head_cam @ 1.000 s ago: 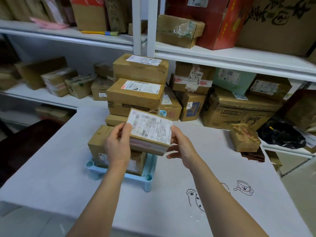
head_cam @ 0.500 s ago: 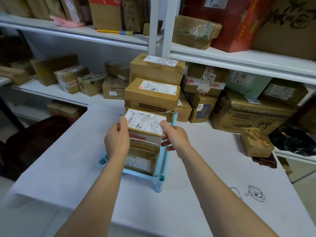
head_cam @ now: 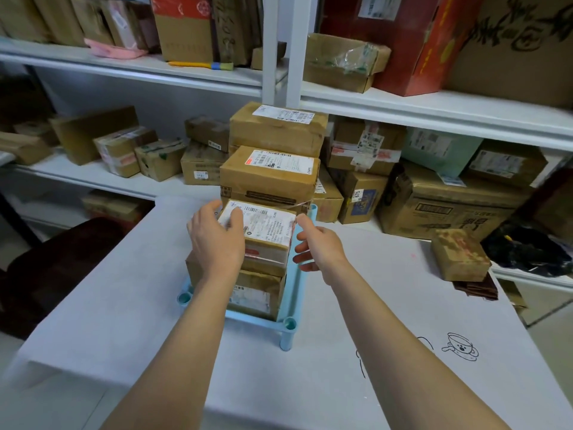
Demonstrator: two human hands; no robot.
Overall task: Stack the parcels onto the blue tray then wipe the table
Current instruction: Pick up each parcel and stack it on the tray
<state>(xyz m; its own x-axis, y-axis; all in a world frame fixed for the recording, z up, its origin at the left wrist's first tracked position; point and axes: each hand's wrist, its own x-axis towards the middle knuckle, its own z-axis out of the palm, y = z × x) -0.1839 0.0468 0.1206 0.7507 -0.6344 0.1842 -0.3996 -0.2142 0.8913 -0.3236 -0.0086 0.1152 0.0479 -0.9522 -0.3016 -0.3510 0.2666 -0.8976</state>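
Observation:
A light blue tray [head_cam: 297,283] stands on short legs on the white-covered table [head_cam: 124,305]. Brown parcels are stacked on it: a low box [head_cam: 257,294] at the front and taller boxes [head_cam: 269,175] behind. On the front box lies a small parcel with a white label [head_cam: 268,226]. My left hand [head_cam: 217,240] clasps its left side, thumb on the label. My right hand [head_cam: 316,246] hovers just off its right side, fingers apart, over the tray's rail. One loose brown parcel [head_cam: 459,259] sits at the table's right edge.
White shelves [head_cam: 434,110] full of cardboard boxes run behind the table. A black bag [head_cam: 527,249] lies at the right beyond the loose parcel. A dark seat [head_cam: 62,259] is at the left. Cartoon drawings [head_cam: 460,347] mark the table cover.
The labelled parcel went from being held up in both hands down onto the front box on the tray. My right hand has come off its side; my left hand stays on it.

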